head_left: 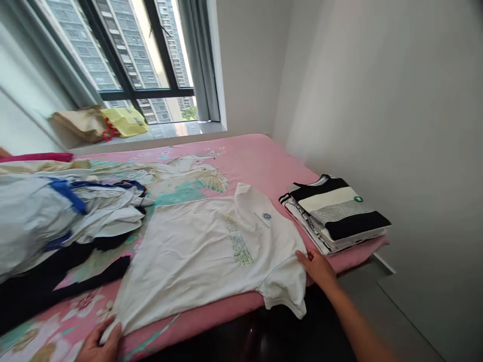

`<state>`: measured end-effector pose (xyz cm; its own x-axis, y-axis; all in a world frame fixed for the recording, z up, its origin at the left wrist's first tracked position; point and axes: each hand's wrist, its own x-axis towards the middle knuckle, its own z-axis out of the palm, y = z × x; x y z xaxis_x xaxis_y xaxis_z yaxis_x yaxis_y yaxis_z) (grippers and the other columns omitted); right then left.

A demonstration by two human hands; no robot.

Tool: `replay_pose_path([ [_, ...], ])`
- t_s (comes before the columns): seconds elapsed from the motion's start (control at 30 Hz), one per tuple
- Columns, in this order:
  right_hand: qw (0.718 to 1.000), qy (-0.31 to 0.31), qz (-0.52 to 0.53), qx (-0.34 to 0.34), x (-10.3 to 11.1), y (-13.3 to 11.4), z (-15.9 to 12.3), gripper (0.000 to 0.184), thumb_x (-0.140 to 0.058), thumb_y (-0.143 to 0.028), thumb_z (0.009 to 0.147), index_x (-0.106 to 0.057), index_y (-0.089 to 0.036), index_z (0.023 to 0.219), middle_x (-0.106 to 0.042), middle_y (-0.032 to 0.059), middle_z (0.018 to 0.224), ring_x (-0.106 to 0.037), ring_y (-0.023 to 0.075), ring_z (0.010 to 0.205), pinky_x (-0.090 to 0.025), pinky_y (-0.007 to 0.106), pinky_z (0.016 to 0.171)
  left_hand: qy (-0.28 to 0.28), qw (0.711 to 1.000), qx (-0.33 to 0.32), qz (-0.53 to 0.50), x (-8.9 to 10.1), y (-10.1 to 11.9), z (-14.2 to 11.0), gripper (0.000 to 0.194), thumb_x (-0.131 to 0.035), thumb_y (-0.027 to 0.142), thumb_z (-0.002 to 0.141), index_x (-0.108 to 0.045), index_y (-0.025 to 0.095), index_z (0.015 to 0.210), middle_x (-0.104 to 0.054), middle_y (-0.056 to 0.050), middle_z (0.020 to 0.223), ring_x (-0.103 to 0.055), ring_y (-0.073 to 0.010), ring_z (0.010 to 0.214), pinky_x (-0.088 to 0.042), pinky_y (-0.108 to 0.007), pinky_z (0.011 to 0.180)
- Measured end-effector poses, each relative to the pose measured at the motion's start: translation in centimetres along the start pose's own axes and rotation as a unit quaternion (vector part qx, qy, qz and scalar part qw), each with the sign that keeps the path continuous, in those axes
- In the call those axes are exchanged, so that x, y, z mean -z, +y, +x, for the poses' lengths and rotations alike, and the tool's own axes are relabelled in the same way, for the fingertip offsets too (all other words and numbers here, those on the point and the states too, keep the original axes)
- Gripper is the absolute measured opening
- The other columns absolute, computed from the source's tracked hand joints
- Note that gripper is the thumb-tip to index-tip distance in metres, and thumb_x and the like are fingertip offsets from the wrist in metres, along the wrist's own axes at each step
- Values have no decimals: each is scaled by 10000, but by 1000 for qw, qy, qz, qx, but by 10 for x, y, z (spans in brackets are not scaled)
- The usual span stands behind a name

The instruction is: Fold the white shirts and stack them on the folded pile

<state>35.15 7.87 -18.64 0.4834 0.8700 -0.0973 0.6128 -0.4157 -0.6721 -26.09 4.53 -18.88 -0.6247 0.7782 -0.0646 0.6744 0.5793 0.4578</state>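
Observation:
A white T-shirt (196, 251) lies spread sideways on the bed, its collar end to the right and its hem to the left. A small dark emblem and a green and yellow print show on it. One sleeve hangs over the near edge of the bed. With my left hand (100, 342) I pinch the near corner of the hem, at the bottom of the view. My right hand (319, 269) pinches the shirt near the shoulder and neckline. Just beyond that hand sits a stack of folded shirts (339, 211), a black, cream and striped one on top.
A loose heap of clothes (71, 211), white, blue and black, covers the left side of the bed. The pink bedsheet (249, 156) has bird and flower patterns. A brown bag (81, 123) and a yellow bag (126, 122) rest on the windowsill. A wall rises at the right.

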Motion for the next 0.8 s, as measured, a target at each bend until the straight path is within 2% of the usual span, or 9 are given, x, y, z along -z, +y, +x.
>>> replay_pose_path([
  [0.07,999,-22,22,-7,2,-3,9,395,-520,-570,735,-621,-189,712,-620,57,645,-578,222,667,-421,327,649,-20,999,29,-15,8,9,-6,583,-483,567,699,-626,205,1133,-668,-89,1005,-616,-267,797,-473,-383,714],
  [0.13,991,-23,127,-27,3,-1,11,368,-539,-552,719,-620,-193,734,-634,55,666,-591,222,695,-438,320,655,-27,997,32,-71,12,16,-10,599,-495,534,684,-620,162,1137,-658,-103,1051,-613,-256,827,-473,-363,728],
  [0.2,960,-52,260,-87,3,2,4,374,-566,-552,708,-619,-194,798,-651,54,693,-611,218,703,-464,311,641,-47,988,42,-140,14,19,-13,642,-532,511,648,-593,130,1162,-667,-84,958,-596,-214,727,-476,-325,658],
  [0.27,914,-127,349,-161,3,3,-13,406,-597,-569,701,-621,-193,850,-666,61,716,-629,219,686,-488,318,620,-73,976,56,-198,15,20,-17,702,-563,508,623,-551,117,1205,-643,-39,817,-535,-163,601,-453,-288,560],
  [0.33,878,-210,376,-207,1,2,-34,435,-637,-576,688,-637,-186,882,-685,82,763,-646,235,703,-507,341,629,-92,966,69,-233,15,19,-19,747,-586,515,611,-518,117,1239,-587,4,707,-478,-135,540,-426,-269,508],
  [0.43,866,-275,365,-201,-6,1,-66,421,-718,-522,640,-682,-158,849,-703,127,820,-659,280,785,-513,367,680,-101,959,72,-255,14,17,-20,761,-610,520,604,-511,122,1245,-535,31,637,-468,-130,540,-422,-258,500],
  [0.6,862,-230,426,-149,-19,15,-88,414,-704,-463,660,-697,-142,921,-715,103,866,-661,286,868,-500,358,781,-104,962,58,-246,13,13,-15,756,-595,531,602,-516,122,1233,-595,9,715,-479,-128,528,-425,-264,484],
  [0.7,850,-205,463,-144,-23,28,-90,480,-725,-449,632,-672,-149,1003,-713,85,920,-661,255,849,-505,326,753,-93,965,55,-239,13,13,-13,716,-602,529,581,-560,136,1178,-632,-1,732,-505,-141,525,-437,-280,490],
  [0.8,837,-229,469,-164,-28,35,-93,531,-768,-450,576,-668,-164,1012,-711,78,879,-658,235,766,-501,307,652,-70,968,56,-233,14,13,-9,636,-623,520,552,-623,158,1075,-641,3,678,-514,-156,506,-432,-296,489],
])
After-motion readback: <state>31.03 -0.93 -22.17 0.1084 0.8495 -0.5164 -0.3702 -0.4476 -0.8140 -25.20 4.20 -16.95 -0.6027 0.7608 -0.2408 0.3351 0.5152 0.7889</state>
